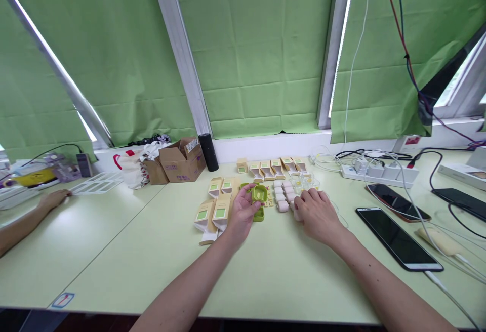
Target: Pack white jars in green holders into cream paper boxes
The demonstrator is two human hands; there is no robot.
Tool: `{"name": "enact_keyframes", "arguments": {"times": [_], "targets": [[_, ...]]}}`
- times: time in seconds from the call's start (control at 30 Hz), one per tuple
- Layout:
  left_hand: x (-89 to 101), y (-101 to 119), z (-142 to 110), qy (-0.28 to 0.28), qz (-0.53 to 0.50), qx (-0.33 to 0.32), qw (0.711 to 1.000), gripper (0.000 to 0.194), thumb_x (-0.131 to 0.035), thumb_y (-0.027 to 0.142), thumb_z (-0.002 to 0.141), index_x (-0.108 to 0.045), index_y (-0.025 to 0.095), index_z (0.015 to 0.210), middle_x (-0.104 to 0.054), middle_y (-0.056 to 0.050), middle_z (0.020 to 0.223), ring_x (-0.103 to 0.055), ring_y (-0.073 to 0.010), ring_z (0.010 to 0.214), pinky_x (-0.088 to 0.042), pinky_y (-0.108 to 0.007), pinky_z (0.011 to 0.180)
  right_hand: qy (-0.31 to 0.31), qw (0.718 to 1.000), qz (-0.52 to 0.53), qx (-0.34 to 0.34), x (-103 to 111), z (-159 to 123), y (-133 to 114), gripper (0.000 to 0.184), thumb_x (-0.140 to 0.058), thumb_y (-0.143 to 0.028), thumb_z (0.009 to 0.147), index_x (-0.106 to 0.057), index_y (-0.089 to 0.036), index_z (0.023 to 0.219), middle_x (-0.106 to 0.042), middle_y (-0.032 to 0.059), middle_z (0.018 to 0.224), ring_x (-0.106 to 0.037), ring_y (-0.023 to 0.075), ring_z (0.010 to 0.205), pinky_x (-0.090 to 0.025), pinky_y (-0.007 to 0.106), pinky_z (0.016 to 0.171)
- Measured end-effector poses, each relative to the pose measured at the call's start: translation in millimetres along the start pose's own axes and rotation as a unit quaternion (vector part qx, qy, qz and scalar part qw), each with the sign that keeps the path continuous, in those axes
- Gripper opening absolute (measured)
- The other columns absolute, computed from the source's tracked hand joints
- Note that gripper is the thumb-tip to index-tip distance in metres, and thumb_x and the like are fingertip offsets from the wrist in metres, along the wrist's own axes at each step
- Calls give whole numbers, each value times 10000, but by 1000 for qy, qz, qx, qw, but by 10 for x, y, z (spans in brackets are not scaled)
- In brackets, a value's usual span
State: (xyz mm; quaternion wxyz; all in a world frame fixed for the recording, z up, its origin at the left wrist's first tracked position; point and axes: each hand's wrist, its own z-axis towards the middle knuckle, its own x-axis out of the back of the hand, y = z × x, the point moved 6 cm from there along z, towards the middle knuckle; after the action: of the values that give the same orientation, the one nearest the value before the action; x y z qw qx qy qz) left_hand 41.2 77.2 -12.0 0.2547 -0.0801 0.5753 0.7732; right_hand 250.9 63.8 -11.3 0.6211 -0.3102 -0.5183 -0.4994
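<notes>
At the middle of the table [273, 276], the left hand [243, 212] held a green tray [259, 194] in its grip, cartons [221, 212] at its nine o'clock. Toward three, the right hand [318, 214] touched a pale case [297, 214], its grip too hidden to tell; white cases [283, 206] lay at its ten o'clock.

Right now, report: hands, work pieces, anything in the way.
Left hand holds hollow olive-green square piece. Right hand at pale pink rounded block; grip unclear. Possible obstruction: small transparent plastic pieces just beyond right hand.
</notes>
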Motion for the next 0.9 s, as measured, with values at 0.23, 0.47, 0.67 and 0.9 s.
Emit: {"name": "enact_keyframes", "arguments": {"times": [0.23,0.47,0.67,0.9], "targets": [[-2,-2,-11,-4,-4,7,1000,603,-934,253,722,-588,245,1216,-761,-78,1203,-715,-197,958,-520,-329,826,6,1000,-3,-6,40,14,-5,225,-627,-68,776,-709,-155,967,-670,143,1060,-528,309,1043,-291,405,860],[19,0,-2,5,7,-1,1000,621,-939,270,710,-578,242,1215,-754,-82,1211,-721,-216,1002,-535,-342,839,34,998,47,-15,155,17,14,248,-657,-77,749,-709,-171,972,-688,126,1046,-539,302,1067,-309,395,866],[25,1,0,6,23,-4,1000,624,-943,297,707,-580,244,1212,-752,-92,1227,-726,-221,996,-540,-343,829,96,975,195,-37,190,29,72,228,-666,-135,783,-695,-194,1002,-708,113,1098,-561,313,1112,-357,414,912],[26,-2,0,5,52,-9,999,629,-944,302,701,-572,248,1205,-753,-92,1221,-717,-225,995,-546,-347,818,121,693,705,-94,61,101,120,357,-781,-497,804,-723,-222,1024,-708,56,928,-587,224,797,-435,362,736]]}}
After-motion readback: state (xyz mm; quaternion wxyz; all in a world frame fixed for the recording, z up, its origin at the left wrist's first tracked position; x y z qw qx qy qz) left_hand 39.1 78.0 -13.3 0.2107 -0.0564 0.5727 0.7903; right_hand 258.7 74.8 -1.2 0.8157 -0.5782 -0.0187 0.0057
